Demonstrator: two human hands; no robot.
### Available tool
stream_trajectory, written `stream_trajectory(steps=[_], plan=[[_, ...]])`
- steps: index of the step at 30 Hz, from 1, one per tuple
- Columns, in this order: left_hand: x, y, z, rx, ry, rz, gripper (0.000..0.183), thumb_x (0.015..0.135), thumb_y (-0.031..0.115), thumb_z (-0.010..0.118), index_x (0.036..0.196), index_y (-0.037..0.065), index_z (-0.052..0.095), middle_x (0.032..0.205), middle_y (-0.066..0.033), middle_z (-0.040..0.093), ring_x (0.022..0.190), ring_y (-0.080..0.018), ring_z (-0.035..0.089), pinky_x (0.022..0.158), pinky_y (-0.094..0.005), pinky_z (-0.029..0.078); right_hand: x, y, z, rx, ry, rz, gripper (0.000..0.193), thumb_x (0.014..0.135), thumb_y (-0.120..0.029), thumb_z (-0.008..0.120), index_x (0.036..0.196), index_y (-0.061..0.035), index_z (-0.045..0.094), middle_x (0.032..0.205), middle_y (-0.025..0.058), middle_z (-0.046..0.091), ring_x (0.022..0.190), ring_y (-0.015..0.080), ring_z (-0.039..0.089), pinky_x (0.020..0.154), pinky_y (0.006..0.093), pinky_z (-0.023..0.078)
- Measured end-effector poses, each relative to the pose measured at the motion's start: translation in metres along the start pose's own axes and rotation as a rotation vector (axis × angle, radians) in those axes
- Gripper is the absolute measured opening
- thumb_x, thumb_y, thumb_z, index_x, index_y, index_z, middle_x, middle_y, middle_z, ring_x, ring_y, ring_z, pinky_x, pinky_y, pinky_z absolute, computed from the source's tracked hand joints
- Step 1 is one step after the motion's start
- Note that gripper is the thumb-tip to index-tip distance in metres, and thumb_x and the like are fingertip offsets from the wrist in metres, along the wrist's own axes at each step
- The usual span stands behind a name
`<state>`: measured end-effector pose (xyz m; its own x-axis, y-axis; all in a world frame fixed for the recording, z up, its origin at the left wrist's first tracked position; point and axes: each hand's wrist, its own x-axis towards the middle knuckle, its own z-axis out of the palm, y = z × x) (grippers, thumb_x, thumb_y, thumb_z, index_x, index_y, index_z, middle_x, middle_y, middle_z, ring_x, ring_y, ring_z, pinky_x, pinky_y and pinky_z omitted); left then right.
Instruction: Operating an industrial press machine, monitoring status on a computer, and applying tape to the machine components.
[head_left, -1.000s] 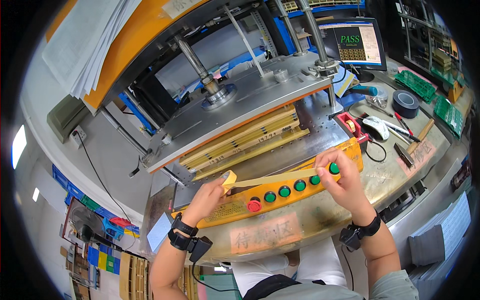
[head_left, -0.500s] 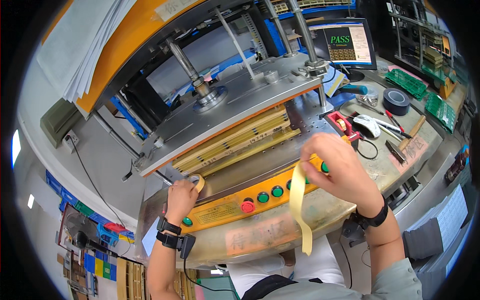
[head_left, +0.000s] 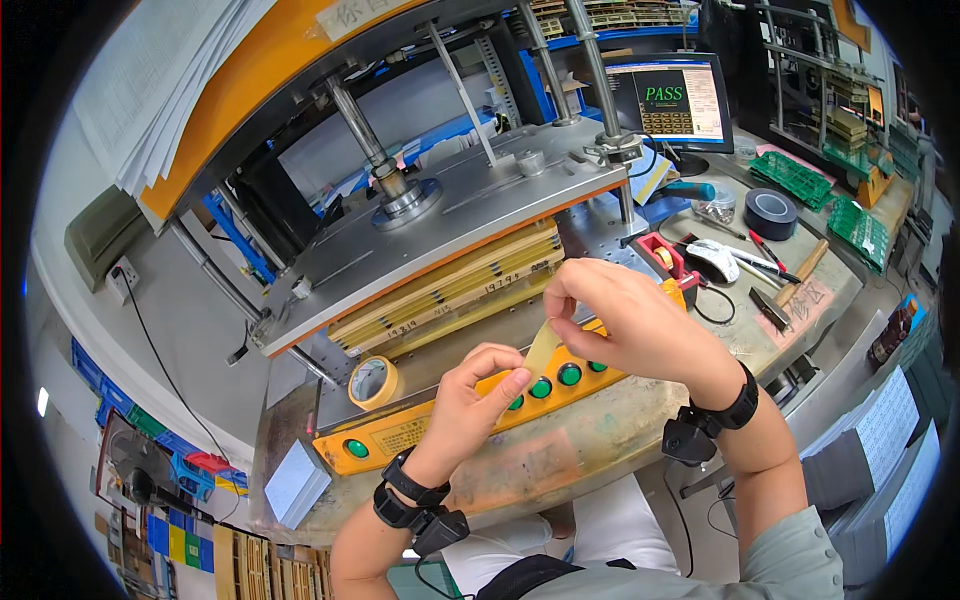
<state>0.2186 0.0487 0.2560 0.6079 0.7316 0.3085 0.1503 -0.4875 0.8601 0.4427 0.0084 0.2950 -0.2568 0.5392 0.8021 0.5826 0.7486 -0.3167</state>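
A short strip of pale yellow tape (head_left: 541, 348) is stretched between my two hands above the press's orange control panel (head_left: 400, 436). My left hand (head_left: 468, 402) pinches its lower end between thumb and finger. Its upper end is in the closed fingers of my right hand (head_left: 640, 325), whose fingertips partly cover it. On the machine bed, left of my left hand, sits the yellow tape roll (head_left: 388, 388), touched by neither hand. Just beyond my hands, a yellowish layered fixture (head_left: 455, 290) with handwritten marks sits under the raised grey press plate (head_left: 480, 190).
Green round buttons (head_left: 569, 374) line the panel under my hands. To the right are a red tape dispenser (head_left: 668, 258), a white mouse (head_left: 712, 262), a black tape roll (head_left: 771, 214) and a hammer (head_left: 775, 308). A monitor (head_left: 668, 100) stands behind. A pale blue block (head_left: 298, 485) lies front left.
My left hand has left the tape roll, moved right and taken the strip's free end. My right hand has shifted left. The long hanging strip is now held short between both hands.
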Motion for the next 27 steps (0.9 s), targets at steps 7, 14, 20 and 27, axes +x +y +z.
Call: stream_trajectory(steps=[7, 14, 20, 27], plan=[[-0.005, 0.013, 0.008, -0.331, 0.031, -0.211, 0.014, 0.093, 0.018, 0.063, 0.095, 0.004, 0.063, 0.084, 0.0030, 0.061, 0.079, -0.0042, 0.052, 0.075, -0.0209, 0.043, 0.001, 0.017, -0.005, 0.005, 0.311, 0.233, 0.021, 0.081, -0.002, 0.062, 0.102, -0.0048, 0.058, 0.085, 0.0095, 0.062, 0.078, 0.0272, 0.061, 0.067, 0.0367, 0.049], [-0.006, 0.013, 0.003, -0.433, 0.130, -0.203, 0.015, 0.092, 0.019, 0.064, 0.096, 0.004, 0.063, 0.084, 0.0035, 0.060, 0.078, -0.0038, 0.051, 0.073, -0.0202, 0.041, -0.035, 0.020, 0.019, 0.167, 0.086, -0.038, 0.026, 0.081, 0.000, 0.063, 0.105, -0.0095, 0.065, 0.098, 0.0082, 0.061, 0.091, 0.0262, 0.060, 0.079, 0.0345, 0.048], [-0.006, 0.015, 0.005, -0.463, 0.125, -0.228, 0.015, 0.092, 0.019, 0.064, 0.095, 0.004, 0.063, 0.082, 0.0041, 0.059, 0.077, -0.0033, 0.050, 0.073, -0.0195, 0.040, -0.030, 0.019, 0.028, 0.041, 0.089, -0.151, 0.038, 0.077, 0.003, 0.061, 0.111, -0.0122, 0.065, 0.107, 0.0070, 0.062, 0.096, 0.0260, 0.058, 0.081, 0.0371, 0.045], [-0.006, 0.023, 0.015, -0.567, 0.083, -0.333, 0.029, 0.094, 0.017, 0.059, 0.120, 0.004, 0.052, 0.094, -0.0009, 0.059, 0.084, -0.0080, 0.056, 0.078, -0.0239, 0.046, -0.022, 0.029, 0.031, 0.000, 0.127, -0.204, 0.038, 0.075, 0.005, 0.060, 0.110, -0.0110, 0.066, 0.106, 0.0080, 0.064, 0.091, 0.0275, 0.060, 0.079, 0.0363, 0.047]])
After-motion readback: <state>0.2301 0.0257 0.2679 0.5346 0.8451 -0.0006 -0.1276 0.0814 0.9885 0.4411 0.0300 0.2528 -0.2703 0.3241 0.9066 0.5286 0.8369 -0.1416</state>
